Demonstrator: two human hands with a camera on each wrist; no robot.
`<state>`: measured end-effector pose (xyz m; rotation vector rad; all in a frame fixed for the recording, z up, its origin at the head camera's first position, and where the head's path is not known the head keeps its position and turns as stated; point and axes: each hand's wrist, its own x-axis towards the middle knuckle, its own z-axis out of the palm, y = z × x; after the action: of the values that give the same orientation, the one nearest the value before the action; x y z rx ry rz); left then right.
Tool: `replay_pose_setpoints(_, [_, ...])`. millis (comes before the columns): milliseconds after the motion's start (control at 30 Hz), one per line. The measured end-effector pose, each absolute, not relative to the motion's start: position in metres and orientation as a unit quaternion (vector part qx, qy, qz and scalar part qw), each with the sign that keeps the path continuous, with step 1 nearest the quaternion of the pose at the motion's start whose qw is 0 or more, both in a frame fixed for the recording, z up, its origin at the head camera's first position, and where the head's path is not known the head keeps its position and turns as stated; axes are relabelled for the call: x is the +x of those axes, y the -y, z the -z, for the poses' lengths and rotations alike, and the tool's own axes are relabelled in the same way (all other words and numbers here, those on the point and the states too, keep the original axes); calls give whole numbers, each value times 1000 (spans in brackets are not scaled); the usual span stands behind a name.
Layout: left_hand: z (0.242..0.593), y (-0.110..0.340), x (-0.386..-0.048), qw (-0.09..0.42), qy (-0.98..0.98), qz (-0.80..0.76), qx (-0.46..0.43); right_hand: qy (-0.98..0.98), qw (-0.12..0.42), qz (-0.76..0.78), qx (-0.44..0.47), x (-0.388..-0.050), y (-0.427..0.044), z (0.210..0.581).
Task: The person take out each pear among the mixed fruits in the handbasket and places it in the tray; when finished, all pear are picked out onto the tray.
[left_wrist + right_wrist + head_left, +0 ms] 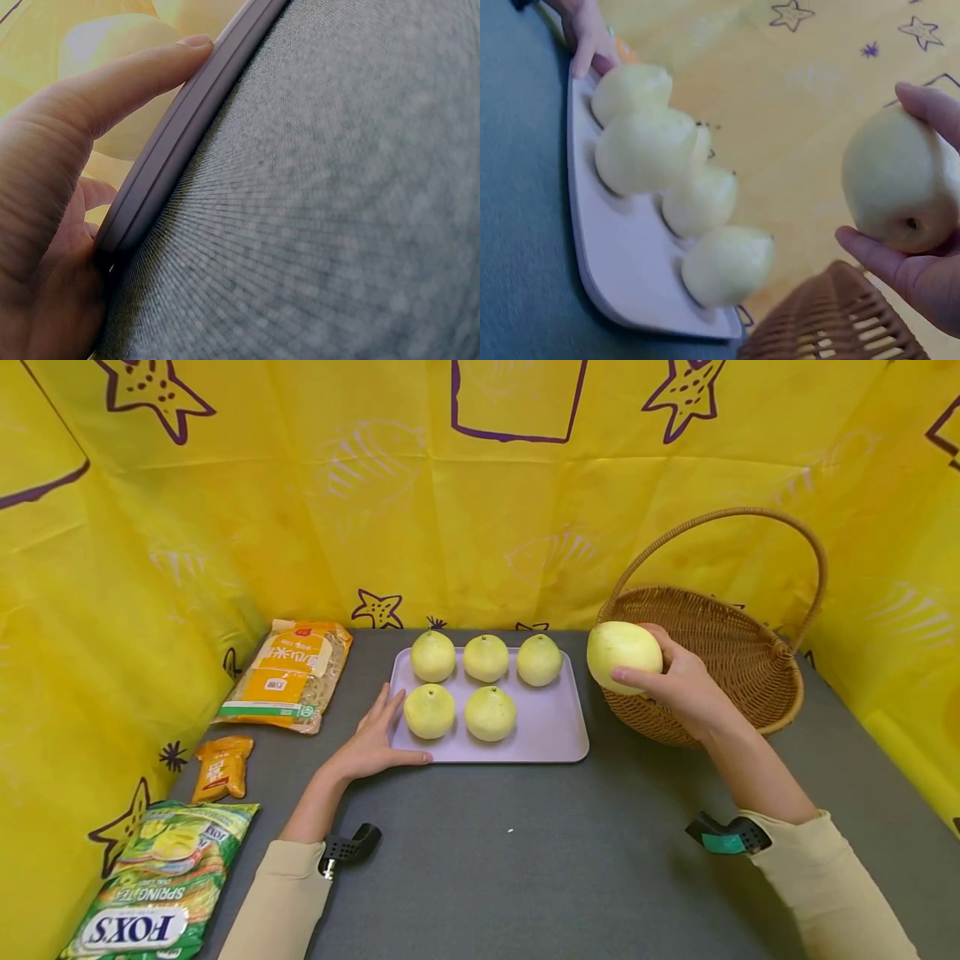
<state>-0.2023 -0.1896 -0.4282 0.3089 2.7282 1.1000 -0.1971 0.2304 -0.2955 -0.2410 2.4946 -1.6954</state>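
My right hand (686,685) grips a round, pale yellow-green fruit (622,653) between thumb and fingers. The fruit is off the table, in front of the near left rim of a brown wicker basket (720,618). In the right wrist view a small dark hollow marks the end of the held fruit (900,180). My left hand (375,735) lies spread around the near left corner of a pale purple tray (551,727). Its thumb (142,79) touches the tray's rim (180,124). Several similar fruits stand on the tray, one of them a front fruit (491,713).
The basket's tall arched handle (738,512) rises at the right. Along the left lie an orange-and-clear food bag (288,675), a small orange packet (223,768) and a green FOX'S bag (161,877). A yellow patterned cloth (480,527) hangs behind the dark grey table (525,877).
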Motion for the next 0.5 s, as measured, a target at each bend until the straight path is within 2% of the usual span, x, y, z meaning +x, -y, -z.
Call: replay_pose_setpoints(500, [426,188,-201,93,-919,-369,101,-816,52,569,-90,-191,-202,307])
